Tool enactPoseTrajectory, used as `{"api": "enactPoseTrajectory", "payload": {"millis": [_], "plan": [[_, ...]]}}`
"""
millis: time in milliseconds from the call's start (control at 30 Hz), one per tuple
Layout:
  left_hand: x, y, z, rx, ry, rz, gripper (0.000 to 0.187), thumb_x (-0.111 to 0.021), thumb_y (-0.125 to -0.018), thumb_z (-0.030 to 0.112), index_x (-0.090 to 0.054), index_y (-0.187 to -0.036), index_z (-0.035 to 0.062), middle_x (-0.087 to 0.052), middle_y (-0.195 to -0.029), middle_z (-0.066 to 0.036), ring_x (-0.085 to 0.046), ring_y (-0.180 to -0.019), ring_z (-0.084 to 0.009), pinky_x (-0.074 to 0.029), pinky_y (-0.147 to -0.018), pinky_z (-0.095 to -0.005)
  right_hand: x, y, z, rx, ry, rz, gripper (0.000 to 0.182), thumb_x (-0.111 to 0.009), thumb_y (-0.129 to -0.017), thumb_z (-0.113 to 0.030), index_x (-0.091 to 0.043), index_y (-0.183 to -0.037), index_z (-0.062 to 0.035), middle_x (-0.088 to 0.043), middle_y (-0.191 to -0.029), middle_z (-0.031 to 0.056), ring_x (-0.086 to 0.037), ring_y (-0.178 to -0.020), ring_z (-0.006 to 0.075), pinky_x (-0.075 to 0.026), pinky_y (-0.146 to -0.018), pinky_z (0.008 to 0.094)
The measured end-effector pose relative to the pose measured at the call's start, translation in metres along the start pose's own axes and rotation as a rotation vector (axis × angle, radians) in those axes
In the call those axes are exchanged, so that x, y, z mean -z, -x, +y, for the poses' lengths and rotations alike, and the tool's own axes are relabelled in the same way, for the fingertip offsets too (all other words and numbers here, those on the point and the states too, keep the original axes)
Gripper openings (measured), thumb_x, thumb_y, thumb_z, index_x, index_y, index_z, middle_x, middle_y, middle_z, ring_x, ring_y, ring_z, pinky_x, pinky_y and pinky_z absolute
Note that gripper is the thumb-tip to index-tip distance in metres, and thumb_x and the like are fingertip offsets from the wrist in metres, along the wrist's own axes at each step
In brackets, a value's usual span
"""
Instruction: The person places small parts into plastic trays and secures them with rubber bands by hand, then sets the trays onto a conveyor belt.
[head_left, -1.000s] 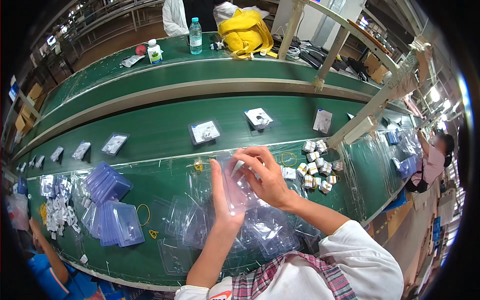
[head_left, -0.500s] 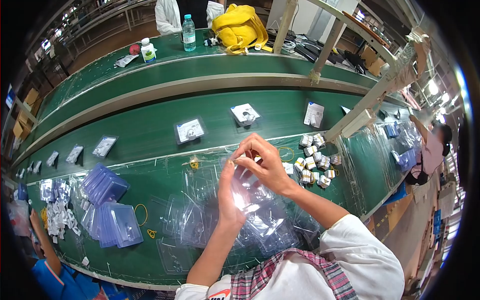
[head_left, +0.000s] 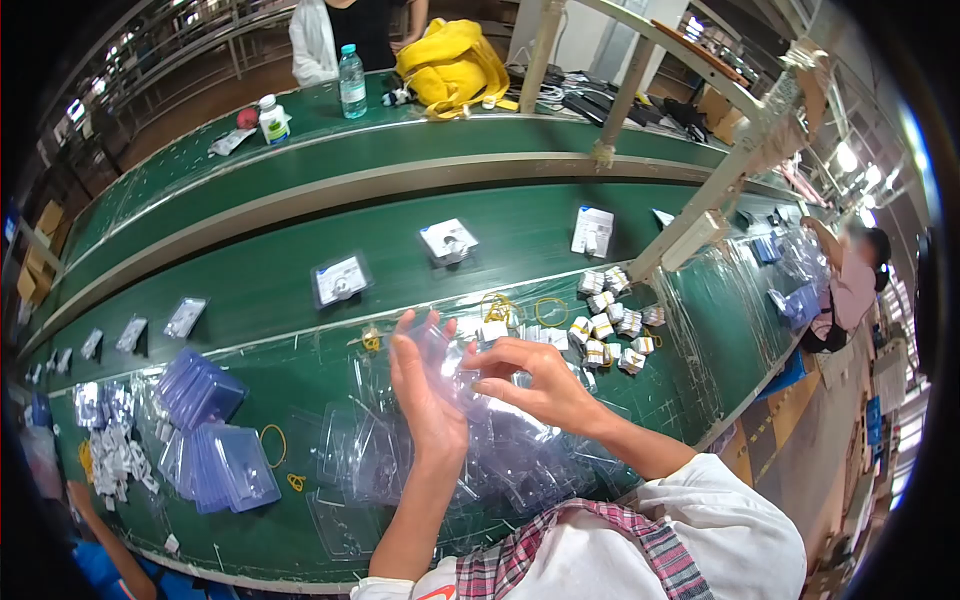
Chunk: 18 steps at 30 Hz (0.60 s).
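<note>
My left hand is raised over the bench with its palm turned inward, gripping a clear plastic blister shell between thumb and fingers. On the right edge of that shell are the bent fingers and thumb of my right hand. Glare blurs the exact contact there. Beneath both hands spreads a pile of clear blister shells. Several banded bundles of small white pieces lie just beyond my right hand, beside loose yellow rubber bands.
Packed blister cards lie along the green belt. Bluish shells are stacked at left, near white scraps and a co-worker's arm. A metal post rises at right. Another person sits beyond it.
My hands have parted slightly from their pinch together, and the clear shell now shows upright against my left palm. The bench scene has shifted left in view.
</note>
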<state>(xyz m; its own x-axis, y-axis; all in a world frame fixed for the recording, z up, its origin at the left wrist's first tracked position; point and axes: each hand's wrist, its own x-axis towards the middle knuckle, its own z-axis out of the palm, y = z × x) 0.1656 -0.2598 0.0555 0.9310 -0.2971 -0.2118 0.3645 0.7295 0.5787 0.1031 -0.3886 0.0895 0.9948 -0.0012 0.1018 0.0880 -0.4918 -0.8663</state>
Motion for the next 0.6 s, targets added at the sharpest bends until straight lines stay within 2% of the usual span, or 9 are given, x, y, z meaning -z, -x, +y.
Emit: {"api": "enactPoseTrajectory", "payload": {"millis": [100, 133, 167, 233, 300, 367, 467, 600], "plan": [[-0.002, -0.002, 0.002, 0.003, -0.023, 0.028, 0.067, -0.050, -0.091, 0.060, -0.039, -0.135, 0.0114, -0.045, -0.131, -0.013, -0.048, -0.117, -0.0241, -0.048, -0.092, -0.0430, 0.006, 0.006, 0.009, -0.179, -0.481, 0.082, 0.026, -0.064, -0.089, -0.011, -0.065, -0.113, -0.0005, -0.066, -0.097, 0.0053, -0.062, -0.085, 0.0106, -0.051, -0.077, 0.0263], [-0.001, -0.004, 0.005, -0.007, -0.036, 0.054, 0.070, -0.049, -0.089, 0.063, -0.039, -0.135, 0.0106, -0.044, -0.132, -0.016, -0.049, -0.117, -0.0257, -0.049, -0.092, -0.0455, 0.013, 0.007, 0.006, -0.178, -0.508, 0.095, 0.025, -0.063, -0.091, -0.011, -0.064, -0.113, 0.0013, -0.066, -0.099, 0.0038, -0.061, -0.089, 0.0086, -0.051, -0.079, 0.0247], [0.001, -0.006, 0.007, -0.019, -0.049, 0.082, 0.074, -0.048, -0.088, 0.066, -0.039, -0.135, 0.0098, -0.044, -0.133, -0.019, -0.049, -0.118, -0.0274, -0.049, -0.091, -0.0481, 0.019, 0.007, 0.014, -0.169, -0.427, 0.194, 0.024, -0.064, -0.089, -0.010, -0.065, -0.111, 0.0001, -0.067, -0.098, 0.0041, -0.062, -0.088, 0.0093, -0.051, -0.078, 0.0253], [0.003, -0.009, 0.011, -0.037, -0.039, 0.091, 0.072, -0.050, -0.088, 0.065, -0.040, -0.134, 0.0099, -0.043, -0.131, -0.019, -0.049, -0.116, -0.0267, -0.050, -0.090, -0.0467, 0.045, 0.001, 0.031, -0.120, -0.232, 0.385, 0.022, -0.065, -0.088, -0.009, -0.067, -0.108, -0.0010, -0.067, -0.097, 0.0057, -0.062, -0.086, 0.0103, -0.050, -0.076, 0.0256], [0.001, -0.008, 0.014, -0.049, -0.043, 0.086, 0.071, -0.051, -0.088, 0.064, -0.041, -0.134, 0.0099, -0.044, -0.130, -0.019, -0.049, -0.116, -0.0264, -0.051, -0.089, -0.0459, 0.083, -0.009, 0.049, -0.094, 0.282, 0.574, 0.023, -0.065, -0.086, -0.012, -0.067, -0.106, -0.0001, -0.068, -0.091, 0.0067, -0.062, -0.079, 0.0106, -0.050, -0.070, 0.0259], [0.001, -0.006, 0.015, -0.038, -0.056, 0.073, 0.069, -0.052, -0.089, 0.063, -0.042, -0.133, 0.0101, -0.045, -0.129, -0.018, -0.050, -0.115, -0.0261, -0.051, -0.089, -0.0453, 0.113, -0.018, 0.088, -0.265, 0.540, 0.653, 0.026, -0.069, -0.082, -0.020, -0.067, -0.100, -0.0014, -0.067, -0.094, 0.0133, -0.066, -0.084, 0.0236, -0.051, -0.072, 0.0333], [0.001, -0.005, 0.013, -0.025, -0.055, 0.042, 0.068, -0.052, -0.089, 0.061, -0.042, -0.134, 0.0104, -0.047, -0.127, -0.018, -0.051, -0.114, -0.0257, -0.051, -0.088, -0.0448, 0.133, -0.022, 0.135, -0.278, 0.885, 0.695, 0.026, -0.071, -0.079, -0.023, -0.066, -0.094, -0.0021, -0.066, -0.092, 0.0137, -0.064, -0.087, 0.0296, -0.051, -0.072, 0.0404], [0.003, -0.005, 0.011, 0.000, -0.055, 0.013, 0.068, -0.052, -0.090, 0.060, -0.042, -0.134, 0.0101, -0.049, -0.125, -0.017, -0.052, -0.113, -0.0258, -0.052, -0.087, -0.0447, 0.134, -0.037, 0.163, -0.221, 1.078, 0.685, 0.024, -0.071, -0.078, -0.022, -0.065, -0.088, -0.0010, -0.065, -0.089, 0.0146, -0.063, -0.088, 0.0320, -0.051, -0.072, 0.0446]]}}
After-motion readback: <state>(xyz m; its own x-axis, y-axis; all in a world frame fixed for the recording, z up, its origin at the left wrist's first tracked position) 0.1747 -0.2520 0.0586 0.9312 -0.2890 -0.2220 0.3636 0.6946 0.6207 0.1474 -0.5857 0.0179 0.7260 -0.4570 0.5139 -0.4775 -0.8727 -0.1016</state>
